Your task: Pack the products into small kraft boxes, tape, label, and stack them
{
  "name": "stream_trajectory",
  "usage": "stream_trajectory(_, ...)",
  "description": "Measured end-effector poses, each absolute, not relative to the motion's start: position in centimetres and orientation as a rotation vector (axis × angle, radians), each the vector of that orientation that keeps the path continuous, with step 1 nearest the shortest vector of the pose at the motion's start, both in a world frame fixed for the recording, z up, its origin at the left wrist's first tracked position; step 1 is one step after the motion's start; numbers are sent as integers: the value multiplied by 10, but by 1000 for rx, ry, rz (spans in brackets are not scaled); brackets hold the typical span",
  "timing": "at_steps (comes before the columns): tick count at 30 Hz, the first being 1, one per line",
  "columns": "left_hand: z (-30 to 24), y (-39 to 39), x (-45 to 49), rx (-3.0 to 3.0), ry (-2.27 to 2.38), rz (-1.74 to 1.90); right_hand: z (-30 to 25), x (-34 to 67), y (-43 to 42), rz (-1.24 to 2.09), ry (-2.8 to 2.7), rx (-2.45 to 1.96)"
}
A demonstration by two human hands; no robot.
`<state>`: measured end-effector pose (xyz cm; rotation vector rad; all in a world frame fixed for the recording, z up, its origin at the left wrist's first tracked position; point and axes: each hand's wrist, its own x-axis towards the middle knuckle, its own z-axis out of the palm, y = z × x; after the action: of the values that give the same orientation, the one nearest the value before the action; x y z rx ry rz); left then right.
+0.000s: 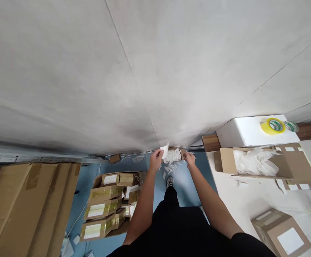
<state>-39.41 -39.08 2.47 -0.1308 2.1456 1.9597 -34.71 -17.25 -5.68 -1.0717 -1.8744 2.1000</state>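
Observation:
My left hand (pixel 156 160) pinches a white slip of paper (pixel 165 151), perhaps a label, between thumb and fingers; the slip stands up above them. My right hand (pixel 189 159) is to its right with fingers closed together, and whatever they hold, if anything, is too small to make out. Beyond and below both hands lies a heap of white paper scraps (pixel 173 155) in a cardboard box on the floor. More loose strips (pixel 169 168) are scattered in front of it, near a shoe (pixel 169 181).
At right a white table (pixel 241 203) carries an open carton (pixel 227 162) of white scraps, a taped box (pixel 281 232) and a white block (pixel 236 132) topped by tape rolls (pixel 272 126). Taped packages (pixel 102 210) and large cartons (pixel 37 207) stand at left. A grey wall (pixel 144 71) rises ahead.

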Motion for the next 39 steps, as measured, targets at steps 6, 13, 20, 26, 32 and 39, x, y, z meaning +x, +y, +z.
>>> stream_trajectory(6,33,-335,-397,116,2107,1915,-11,-298,-151,2267,-1674,-1191)
stream_trajectory(13,87,-231,-353,778,2112,1809,76,-231,-95,2237,-1583,-809)
stream_trajectory(20,108,-95,-241,1428,2148,1662,125,-110,-8,1977,-1274,-898)
stream_trajectory(26,107,-7,-140,1916,2042,1271,131,-1,52,1748,-983,-1079)
stream_trajectory(32,135,50,-48,1741,1805,1377,110,96,105,1525,-747,-1256)
stream_trajectory(39,284,63,32,1711,1009,1661,103,184,132,1455,-766,-1295)
